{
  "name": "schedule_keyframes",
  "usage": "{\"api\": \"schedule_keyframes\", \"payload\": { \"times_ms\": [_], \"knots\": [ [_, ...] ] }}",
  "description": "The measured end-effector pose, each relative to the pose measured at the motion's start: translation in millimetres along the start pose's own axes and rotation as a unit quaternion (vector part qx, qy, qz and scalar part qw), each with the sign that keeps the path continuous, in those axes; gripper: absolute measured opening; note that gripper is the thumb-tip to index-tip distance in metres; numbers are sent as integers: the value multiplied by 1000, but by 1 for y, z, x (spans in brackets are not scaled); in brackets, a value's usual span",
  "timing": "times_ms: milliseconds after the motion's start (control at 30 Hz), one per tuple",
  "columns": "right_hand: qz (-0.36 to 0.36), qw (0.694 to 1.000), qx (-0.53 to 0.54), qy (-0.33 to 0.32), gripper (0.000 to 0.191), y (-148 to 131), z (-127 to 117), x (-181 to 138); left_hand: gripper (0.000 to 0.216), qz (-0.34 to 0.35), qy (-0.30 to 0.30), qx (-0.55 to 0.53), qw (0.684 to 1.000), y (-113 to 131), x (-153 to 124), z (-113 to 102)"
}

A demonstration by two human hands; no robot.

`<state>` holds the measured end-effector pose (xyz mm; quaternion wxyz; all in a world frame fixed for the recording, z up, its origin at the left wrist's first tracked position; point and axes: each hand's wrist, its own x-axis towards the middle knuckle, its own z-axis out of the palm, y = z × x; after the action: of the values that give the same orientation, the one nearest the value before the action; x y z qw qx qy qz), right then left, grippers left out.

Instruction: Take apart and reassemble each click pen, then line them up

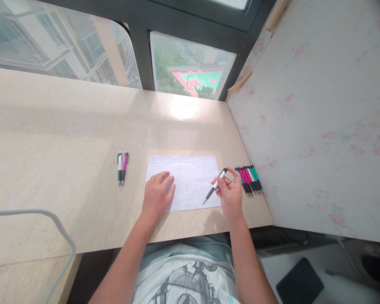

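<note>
A white sheet of paper (190,179) lies on the pale marble-look desk (66,169) in front of me. My left hand (157,195) rests flat on the sheet's left part, fingers stretched out. My right hand (229,194) hovers at the sheet's right edge, fingers closed round a white-and-black pen (214,186) whose tip points down-left at the paper. Left of the sheet lie two pens (122,167) side by side, one white, one magenta. To the right of my right hand is a row of several pens (248,179) in pink, white and teal.
A wall with faded floral paper (316,118) closes the desk's right side. Windows (190,67) run along the far edge. A grey cable (50,219) loops over the desk's near left corner. A dark flat object (299,282) lies on the floor lower right.
</note>
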<state>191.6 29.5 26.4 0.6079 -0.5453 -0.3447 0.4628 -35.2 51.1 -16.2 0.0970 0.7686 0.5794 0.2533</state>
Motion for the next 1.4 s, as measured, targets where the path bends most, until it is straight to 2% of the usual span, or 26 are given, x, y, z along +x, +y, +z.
{"api": "schedule_keyframes", "payload": {
  "times_ms": [133,267,400,467,633,800,1033,1233,1400],
  "knots": [
    [-8,1000,2,-2,56,-2,0,-1,23,0,0,-1,1000,0,0,0],
    [18,999,-19,-37,64,2,-3,0,23,-5,0,-1,1000,-1,-1,1],
    [45,996,-76,-16,33,12,-8,4,23,-5,-1,-1,1000,-1,-1,1],
    [44,994,-104,-1,27,16,-10,6,23,-5,-2,3,1000,-1,-1,1],
    [77,986,-147,20,34,20,-18,7,22,-3,-1,6,1000,-2,-1,1],
    [129,985,-115,3,39,18,-30,7,22,-2,0,5,1000,-3,0,2],
    [135,984,-119,2,46,13,-46,7,23,-1,5,-5,1000,-4,0,2],
    [95,986,-139,8,36,12,-54,9,23,-2,3,-6,1000,-2,1,1],
    [108,985,-134,12,44,12,-56,8,23,-3,7,-7,1000,-4,0,3]
  ]
}}
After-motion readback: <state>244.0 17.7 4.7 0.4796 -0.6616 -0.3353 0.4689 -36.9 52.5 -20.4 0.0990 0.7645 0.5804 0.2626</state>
